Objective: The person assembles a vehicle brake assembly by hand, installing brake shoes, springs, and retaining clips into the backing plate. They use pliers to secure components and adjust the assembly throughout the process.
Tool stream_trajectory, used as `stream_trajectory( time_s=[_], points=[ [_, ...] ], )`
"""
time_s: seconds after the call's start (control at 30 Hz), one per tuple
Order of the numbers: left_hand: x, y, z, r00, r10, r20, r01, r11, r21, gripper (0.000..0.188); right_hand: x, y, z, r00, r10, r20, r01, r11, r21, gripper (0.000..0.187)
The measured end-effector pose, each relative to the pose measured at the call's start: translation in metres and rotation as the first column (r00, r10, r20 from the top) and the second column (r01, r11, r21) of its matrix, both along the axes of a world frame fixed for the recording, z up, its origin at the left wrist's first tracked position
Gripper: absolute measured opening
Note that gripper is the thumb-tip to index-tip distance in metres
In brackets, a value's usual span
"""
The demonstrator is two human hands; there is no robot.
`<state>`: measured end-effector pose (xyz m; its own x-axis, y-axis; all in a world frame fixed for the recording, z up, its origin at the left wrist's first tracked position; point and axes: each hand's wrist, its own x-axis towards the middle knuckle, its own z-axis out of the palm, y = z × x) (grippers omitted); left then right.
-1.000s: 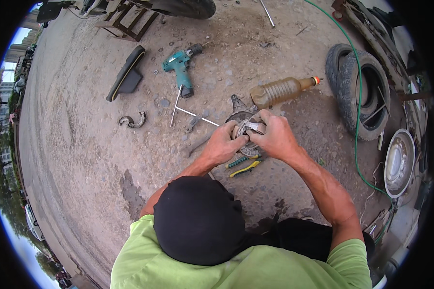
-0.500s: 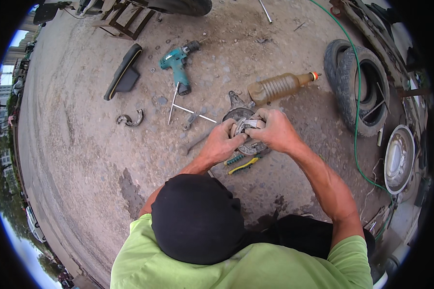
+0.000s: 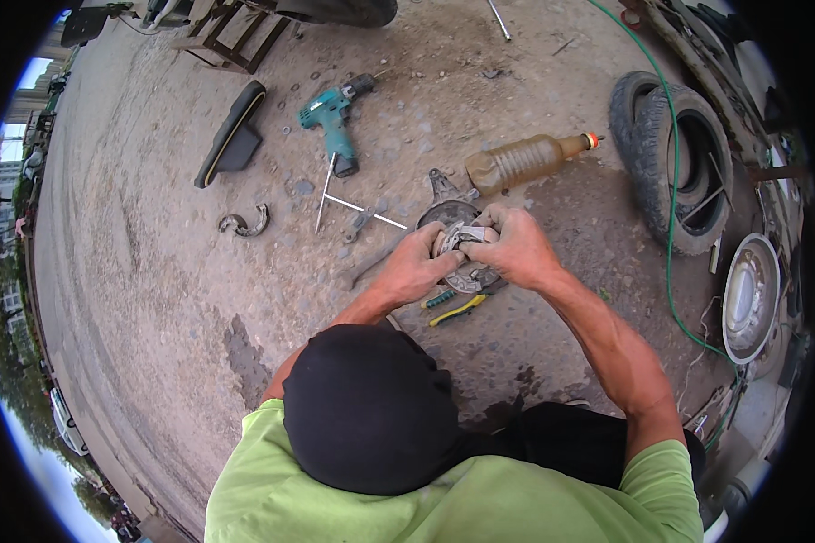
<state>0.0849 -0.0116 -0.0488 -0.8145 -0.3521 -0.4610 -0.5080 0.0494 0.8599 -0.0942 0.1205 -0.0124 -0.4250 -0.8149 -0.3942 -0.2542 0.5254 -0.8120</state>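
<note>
As left hand (image 3: 423,266) and right hand (image 3: 519,249) pinch curved metal part (image 3: 462,236), grips closed, work seems unfinished; seating on round plate (image 3: 445,215) unclear.

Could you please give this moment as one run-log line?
left hand: gripping metal assembly | right hand: gripping same assembly | on ground nearby: pliers, bottle, T-shaped wrench, drill

This is an open-air vehicle repair workshop on rough, stony brown ground (image 3: 172,262). Its trade shows in the teal-and-black cordless drill (image 3: 335,128), the T-shaped silver metal wrench (image 3: 342,203), the two worn black rubber tyres (image 3: 654,214), the round silver metal wheel disc (image 3: 748,299) and the grimy grey metal mechanical assembly (image 3: 458,237). Leafy green trees (image 3: 14,362) and a small white car (image 3: 65,422) at the left edge show it stands outdoors.
</note>
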Motion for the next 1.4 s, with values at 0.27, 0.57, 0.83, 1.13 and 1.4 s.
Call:
stream_trajectory(
  time_s=[0.27,0.57,0.83,1.13,1.4],
  points=[
    [-0.009,-0.002,0.030,0.998,-0.048,0.049,0.047,0.999,0.026,0.029,-0.001,0.006,-0.007,0.993,-0.039,0.114,0.046,0.997,-0.059,0.037],
    [0.005,-0.005,0.006,0.989,0.084,-0.123,-0.026,0.911,0.411,0.041,-0.002,0.015,-0.016,0.843,-0.011,0.538,0.105,0.984,-0.144,0.033],
    [0.011,-0.008,0.003,0.973,0.222,-0.056,-0.143,0.781,0.608,0.050,-0.003,0.012,-0.019,0.651,-0.027,0.759,0.184,0.975,-0.123,0.032],
    [0.000,0.000,0.012,0.965,0.256,-0.058,-0.185,0.818,0.544,0.047,0.000,0.013,-0.033,0.606,-0.101,0.789,0.318,0.940,-0.124,0.033],
    [0.006,-0.009,0.015,0.974,0.178,-0.139,-0.109,0.910,0.399,0.039,0.005,0.012,-0.024,0.478,-0.101,0.873,0.329,0.942,-0.072,0.036]
  ],
)
